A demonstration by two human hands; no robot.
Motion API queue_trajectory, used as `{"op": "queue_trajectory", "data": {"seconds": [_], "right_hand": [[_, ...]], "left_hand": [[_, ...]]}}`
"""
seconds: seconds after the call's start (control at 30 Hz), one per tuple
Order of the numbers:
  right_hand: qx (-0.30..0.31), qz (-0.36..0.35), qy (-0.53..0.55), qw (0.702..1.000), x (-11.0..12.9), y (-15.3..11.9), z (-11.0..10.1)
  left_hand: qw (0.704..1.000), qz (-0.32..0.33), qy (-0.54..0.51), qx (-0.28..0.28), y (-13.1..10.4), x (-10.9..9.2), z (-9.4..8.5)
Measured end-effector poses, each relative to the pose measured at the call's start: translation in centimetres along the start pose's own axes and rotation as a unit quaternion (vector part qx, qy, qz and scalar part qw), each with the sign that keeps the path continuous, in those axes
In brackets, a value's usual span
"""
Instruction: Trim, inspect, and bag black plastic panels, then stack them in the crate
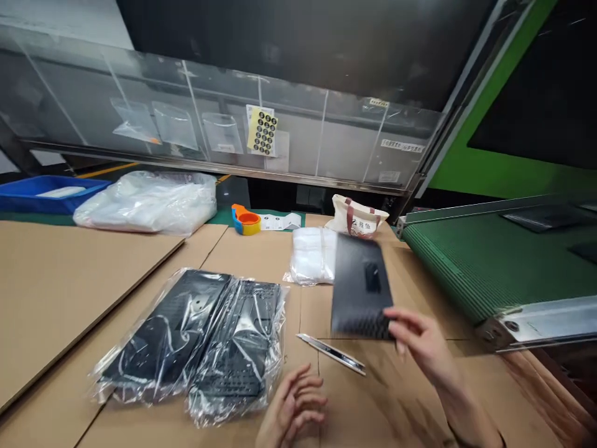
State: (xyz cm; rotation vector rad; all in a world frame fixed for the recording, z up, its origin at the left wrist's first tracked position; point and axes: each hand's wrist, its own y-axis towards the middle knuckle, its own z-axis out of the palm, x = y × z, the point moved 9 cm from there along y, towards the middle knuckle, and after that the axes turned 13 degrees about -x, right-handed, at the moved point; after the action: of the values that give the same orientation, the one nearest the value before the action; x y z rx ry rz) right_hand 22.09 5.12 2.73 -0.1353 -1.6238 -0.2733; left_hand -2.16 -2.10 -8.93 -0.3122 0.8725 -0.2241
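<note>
A flat black panel (359, 286) is held up at its lower right corner by my right hand (417, 342), fingers pinched on its edge. My left hand (293, 407) has its fingers apart and holds nothing, low in the middle of the view. Between the hands and a little further off, a silver utility knife (331, 353) lies on the cardboard surface. To the left lie two black parts in clear plastic bags, one wide bagged part (172, 330) and one narrower bagged part (240, 342), side by side.
A stack of clear bags (312, 255) and a cloth bag (359, 218) stand behind the panel. Further back are a tape dispenser (246, 221), a plastic-wrapped bundle (149, 202) and a blue tray (46, 193). A green conveyor (504, 261) runs at the right; a cardboard sheet (69, 280) lies left.
</note>
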Motion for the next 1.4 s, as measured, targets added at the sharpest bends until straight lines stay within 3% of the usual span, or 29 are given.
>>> {"op": "queue_trajectory", "data": {"seconds": [0.1,0.17,0.2,0.23,0.3,0.37,0.43,0.5,0.6,0.73,0.83,0.93,1.03,1.4], "right_hand": [[0.201,0.076,-0.054,0.975,-3.2,-6.6,3.3],[0.286,0.091,-0.056,0.952,-3.7,-8.6,4.5],[0.301,0.096,-0.049,0.948,-3.8,-8.7,4.9],[0.293,0.097,-0.049,0.950,-3.9,-8.2,5.3],[0.220,0.066,-0.103,0.968,-4.6,-6.0,5.8],[0.140,-0.022,-0.228,0.963,-5.0,-4.1,6.5],[0.140,-0.094,-0.330,0.929,-5.9,-3.6,8.2],[0.171,-0.121,-0.378,0.902,-7.2,-3.7,9.4],[0.171,-0.107,-0.378,0.903,-8.0,-3.1,8.9],[0.101,-0.076,-0.238,0.963,-4.9,-2.1,6.3],[0.102,-0.035,-0.137,0.985,-1.5,-2.7,5.3],[0.153,-0.040,-0.139,0.978,1.4,-4.1,5.7],[0.195,-0.076,-0.177,0.962,2.9,-4.9,6.5],[0.211,-0.178,-0.250,0.928,4.1,-4.0,7.7]], "left_hand": [[0.994,-0.043,-0.092,-0.040,-0.2,-0.3,1.2],[0.985,-0.092,-0.100,-0.103,-0.2,0.7,0.9],[0.980,-0.118,-0.103,-0.123,-0.2,1.3,0.8],[0.976,-0.138,-0.111,-0.126,-0.2,1.9,0.8],[0.973,-0.154,-0.143,-0.091,0.0,2.6,1.4],[0.971,-0.154,-0.174,-0.050,0.3,3.1,1.6],[0.969,-0.150,-0.193,-0.033,0.9,3.6,1.3],[0.970,-0.144,-0.196,-0.018,1.4,4.0,0.9],[0.973,-0.137,-0.183,0.016,1.8,4.2,1.0],[0.975,-0.133,-0.177,0.029,1.5,3.9,1.4],[0.978,-0.132,-0.161,0.025,1.1,3.8,1.6],[0.981,-0.129,-0.144,0.020,1.0,3.9,1.5],[0.983,-0.133,-0.127,0.006,1.0,4.2,1.0],[0.982,-0.128,-0.133,0.025,0.9,3.8,1.4]]}}
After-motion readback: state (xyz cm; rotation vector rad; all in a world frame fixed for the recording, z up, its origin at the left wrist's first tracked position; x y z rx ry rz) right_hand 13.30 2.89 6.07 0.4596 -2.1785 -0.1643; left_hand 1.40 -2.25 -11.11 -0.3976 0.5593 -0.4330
